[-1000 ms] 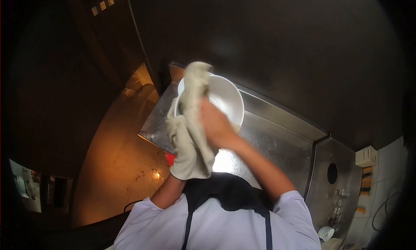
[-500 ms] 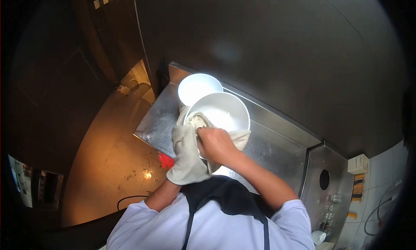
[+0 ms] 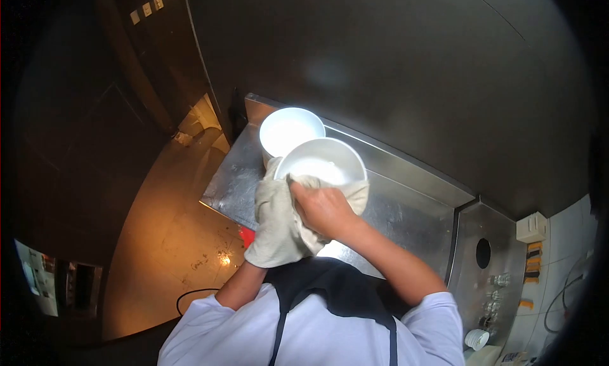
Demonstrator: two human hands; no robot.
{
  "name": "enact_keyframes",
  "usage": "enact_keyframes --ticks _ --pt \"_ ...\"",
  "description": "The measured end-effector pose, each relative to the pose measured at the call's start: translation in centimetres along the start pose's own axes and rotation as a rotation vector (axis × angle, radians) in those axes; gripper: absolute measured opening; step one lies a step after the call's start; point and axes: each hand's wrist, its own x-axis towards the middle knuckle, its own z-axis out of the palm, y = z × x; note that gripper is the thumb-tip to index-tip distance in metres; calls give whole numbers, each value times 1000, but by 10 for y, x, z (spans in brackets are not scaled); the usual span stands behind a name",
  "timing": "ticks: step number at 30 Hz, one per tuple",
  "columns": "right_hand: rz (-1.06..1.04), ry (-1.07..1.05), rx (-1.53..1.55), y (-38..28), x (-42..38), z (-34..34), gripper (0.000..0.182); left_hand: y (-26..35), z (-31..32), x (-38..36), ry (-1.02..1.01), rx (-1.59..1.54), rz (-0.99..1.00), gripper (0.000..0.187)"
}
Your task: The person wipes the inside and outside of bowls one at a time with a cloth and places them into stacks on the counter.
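A deep white bowl [image 3: 323,155] is held tilted above the steel counter, its opening toward me. My left hand is hidden under a grey-beige cloth [image 3: 274,223], with the left wrist [image 3: 248,278] showing below it; through the cloth it supports the bowl's left side. My right hand [image 3: 325,208] is closed on the cloth at the bowl's near rim, with the thumb toward the inside. Part of the cloth hangs over the rim to the right of that hand. Just behind stands a second white bowl [image 3: 292,130], brightly lit, near the counter's back left corner.
The steel counter [image 3: 406,223] has a raised back edge along a dark wall [image 3: 393,67]. Several glasses and white dishes [image 3: 476,339] stand at the far right, near a white box [image 3: 531,227] on the wall. Brown floor [image 3: 165,252] lies to the left.
My right hand has shifted slightly right and down, pulling cloth across the near rim. More cloth now covers the bowl's front edge. The left hand still supports the bowl.
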Motion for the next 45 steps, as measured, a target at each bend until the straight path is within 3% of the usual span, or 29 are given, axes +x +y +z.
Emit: enact_keyframes --ticks 1,2,3,5,7,8,10,12,15,18,21,24,26,28,31,33,35,38,39,40,41,43,44,45 --pt "3 -149 -202 7 -12 1 16 7 -10 -4 -42 197 -6 41" --pt "85 -138 -269 14 -18 -4 14 23 -12 -8 -86 387 -4 44" --pt "164 -130 -337 21 -19 -11 11 42 -7 -20 -115 1051 299 45" --pt "286 -111 -515 21 -7 -30 7 36 -10 -23 -99 1371 504 38" --pt "234 92 -446 26 5 -17 8 -53 -63 -9 -23 695 279 23" --pt "207 195 -411 23 12 -12 8 -41 -42 -6 29 578 290 20" --pt "222 157 -72 -8 11 -4 13 -17 0 0 127 342 331 17" --pt "53 -2 3 -16 -9 -2 17 -11 6 6 244 165 329 25" --pt "77 -145 -331 9 -35 -8 9 -20 -30 -9 169 468 258 28" --pt "304 -98 -558 19 -21 -42 10 -41 -46 -19 47 743 275 30" --pt "206 326 -388 15 -2 -53 15 -36 -12 -15 56 520 307 32" --pt "162 410 -21 -1 3 -23 19 -28 23 -4 102 153 281 35" --pt "121 137 136 -4 -11 -17 22 -28 22 1 139 83 239 37" --pt "25 -151 -64 2 -27 -27 19 -39 3 -1 152 145 141 35" --pt "259 -156 -435 29 -39 -34 20 -63 -51 -6 14 657 189 33" --pt "305 28 -461 38 -24 -40 15 -80 -57 -6 -2 779 223 35" --pt "301 240 -395 41 -10 -27 10 -75 -17 -1 156 614 326 44" --pt "212 184 45 7 -14 -11 15 -34 27 9 86 143 291 52" --pt "165 126 88 1 -24 -11 16 -42 19 16 203 10 186 54" --pt "121 70 133 -2 -31 -11 17 -23 34 11 226 -113 235 49" --pt "109 -33 76 4 -39 -19 12 -7 34 4 184 -29 172 47" --pt "91 33 31 15 -56 -39 13 10 16 -3 48 285 132 43" --pt "72 67 2 20 -62 -52 14 18 6 0 -54 517 162 41" --pt "123 237 -18 22 -69 -67 16 28 -2 5 -155 749 196 39"
